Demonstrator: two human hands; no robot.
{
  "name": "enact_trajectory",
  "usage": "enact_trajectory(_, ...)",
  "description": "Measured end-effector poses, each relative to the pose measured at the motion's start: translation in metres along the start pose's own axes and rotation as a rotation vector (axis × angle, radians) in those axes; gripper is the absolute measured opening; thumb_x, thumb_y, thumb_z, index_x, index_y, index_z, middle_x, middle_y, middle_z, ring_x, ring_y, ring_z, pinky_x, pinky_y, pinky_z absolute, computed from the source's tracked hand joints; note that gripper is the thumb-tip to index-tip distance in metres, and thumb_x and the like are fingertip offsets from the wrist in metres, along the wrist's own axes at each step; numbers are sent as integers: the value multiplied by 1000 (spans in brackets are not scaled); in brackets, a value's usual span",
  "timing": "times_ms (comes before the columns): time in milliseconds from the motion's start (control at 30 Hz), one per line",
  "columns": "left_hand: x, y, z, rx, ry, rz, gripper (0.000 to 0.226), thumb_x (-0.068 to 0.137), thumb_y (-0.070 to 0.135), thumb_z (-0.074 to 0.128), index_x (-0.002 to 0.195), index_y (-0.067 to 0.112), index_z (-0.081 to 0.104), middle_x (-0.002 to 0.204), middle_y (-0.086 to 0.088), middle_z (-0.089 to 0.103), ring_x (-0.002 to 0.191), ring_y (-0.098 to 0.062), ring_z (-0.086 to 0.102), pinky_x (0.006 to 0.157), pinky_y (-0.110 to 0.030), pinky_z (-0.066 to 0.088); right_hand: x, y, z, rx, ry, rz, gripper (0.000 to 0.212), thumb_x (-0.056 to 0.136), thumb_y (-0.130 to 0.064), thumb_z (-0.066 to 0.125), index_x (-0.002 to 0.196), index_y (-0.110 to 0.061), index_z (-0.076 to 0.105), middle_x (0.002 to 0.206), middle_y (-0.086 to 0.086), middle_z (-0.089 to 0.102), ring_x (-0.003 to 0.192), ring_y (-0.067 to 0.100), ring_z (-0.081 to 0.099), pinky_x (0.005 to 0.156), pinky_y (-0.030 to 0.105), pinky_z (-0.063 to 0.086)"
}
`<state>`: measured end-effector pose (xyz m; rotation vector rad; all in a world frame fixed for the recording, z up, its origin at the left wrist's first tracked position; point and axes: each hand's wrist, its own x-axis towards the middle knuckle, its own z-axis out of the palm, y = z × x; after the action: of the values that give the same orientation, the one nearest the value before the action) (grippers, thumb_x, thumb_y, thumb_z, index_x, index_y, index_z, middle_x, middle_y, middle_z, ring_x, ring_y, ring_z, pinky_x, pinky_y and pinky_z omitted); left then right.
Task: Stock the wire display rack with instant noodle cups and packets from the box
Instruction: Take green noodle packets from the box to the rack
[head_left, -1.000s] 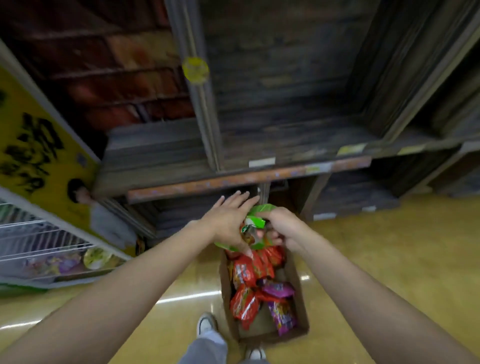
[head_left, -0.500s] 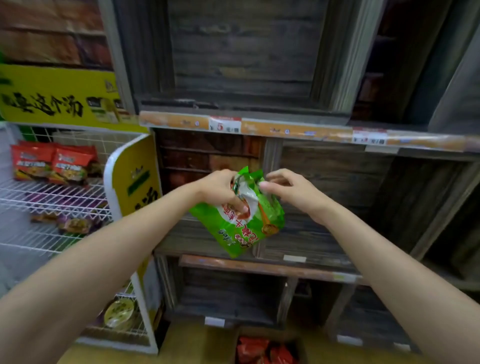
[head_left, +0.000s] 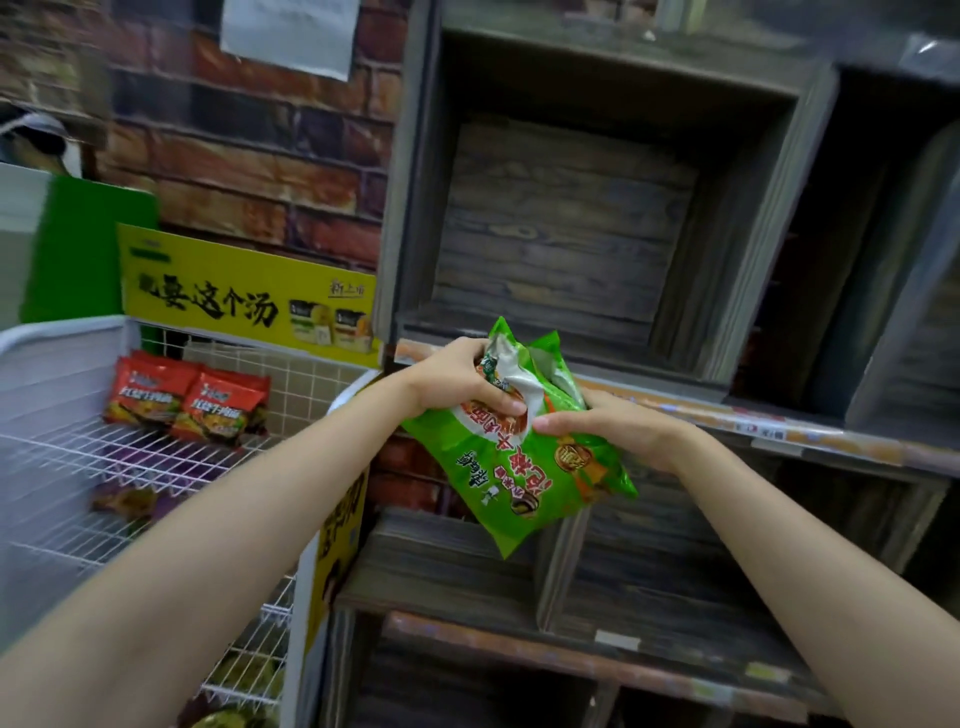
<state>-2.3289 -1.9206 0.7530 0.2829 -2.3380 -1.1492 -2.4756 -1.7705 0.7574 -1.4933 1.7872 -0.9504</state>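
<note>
Both hands hold green noodle packets (head_left: 524, 467) at chest height in front of the wooden shelving. My left hand (head_left: 457, 379) grips their upper left edge, fingers curled round it. My right hand (head_left: 602, 426) grips them from the right side. There seem to be two packets, one behind the other. The white wire display rack (head_left: 93, 467) stands to the left. Two red noodle packets (head_left: 192, 400) lie on its upper shelf, and a darker packet (head_left: 124, 501) sits on the shelf below. The box is out of view.
Dark wooden shelf compartments (head_left: 561, 249) fill the middle and right. A yellow sign (head_left: 249, 301) tops the rack's back, and a yellow side panel (head_left: 337, 535) closes its right end. A brick-pattern wall (head_left: 249, 145) is behind. Cups (head_left: 244, 675) show on a lower rack shelf.
The view has swung up from the box on the floor. Both hands have lifted the green packets from the box to chest height, and the wire rack has come further into view at left.
</note>
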Motion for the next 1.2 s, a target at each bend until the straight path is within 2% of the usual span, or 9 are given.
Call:
enact_trajectory(167, -12, -19, -20, 116, 337, 66, 52, 67, 36, 83, 109, 17, 60, 109, 0, 66, 102, -12, 61, 93, -33, 48, 2, -20, 29, 60, 226, -14, 22, 82, -23, 68, 104, -18, 65, 100, 6, 73, 87, 19, 71, 82, 33, 56)
enact_trajectory(267, -23, -34, -17, -100, 541, -29, 62, 75, 40, 75, 123, 12, 48, 121, -5, 52, 112, -15, 52, 97, -26, 43, 1, -22, 43, 190, 369, 2, 25, 83, -19, 67, 107, -13, 63, 96, 9, 74, 82, 22, 71, 75, 33, 58)
enact_trajectory(367, -37, -45, -5, -501, 362, -198, 59, 82, 45, 66, 122, 8, 43, 109, 0, 58, 91, -4, 56, 77, -17, 48, -7, -21, 52, 297, 438, 43, 36, 82, -22, 68, 115, -10, 60, 99, 11, 73, 87, 27, 71, 76, 37, 57)
enact_trajectory(467, -44, -55, 13, -729, 76, -232, 76, 68, 65, 65, 123, 14, 52, 116, 0, 67, 103, -15, 64, 97, -38, 47, -19, -24, 57, 358, 477, 71, 41, 82, -26, 68, 118, -9, 60, 102, 13, 72, 92, 31, 70, 81, 41, 55)
enact_trajectory(567, -52, -44, 30, -875, -86, -123, 71, 62, 55, 75, 122, 20, 59, 116, -4, 68, 107, -23, 65, 93, -43, 51, -32, -30, 63, 390, 500, 67, 40, 83, -28, 65, 119, -11, 60, 104, 13, 72, 94, 31, 70, 76, 38, 57)
enact_trajectory(667, -56, -29, 39, -884, -60, -103, 63, 66, 33, 83, 121, 13, 60, 112, -8, 70, 104, -26, 66, 91, -42, 52, -49, -36, 66, 442, 506, 63, 36, 86, -33, 62, 117, -15, 62, 104, 11, 72, 92, 28, 71, 68, 34, 58)
enact_trajectory(833, -60, -10, 43, -936, -75, -101, 41, 65, 19, 74, 104, 7, 67, 100, -11, 73, 86, -24, 70, 81, -38, 57, -83, -29, 57, 477, 707, 82, 68, 72, -63, 66, 116, -11, 65, 105, 15, 71, 98, 32, 69, 89, 51, 52)
enact_trajectory(1033, -63, 2, 49, -921, 58, -158, 25, 76, 0, 68, 101, 3, 65, 82, -10, 74, 68, -21, 72, 59, -31, 58, -148, -20, 34, 491, 930, 74, 35, 84, -36, 66, 110, -12, 66, 103, 13, 72, 93, 29, 70, 87, 50, 53)
enact_trajectory(1200, -72, 15, 73, -818, 157, -194, 39, 75, 1, 72, 112, 4, 60, 98, -13, 70, 68, -19, 71, 53, -29, 56, -206, -11, 18, 463, 967, 91, 29, 83, -37, 68, 96, -12, 68, 91, 10, 74, 88, 27, 70, 85, 46, 54)
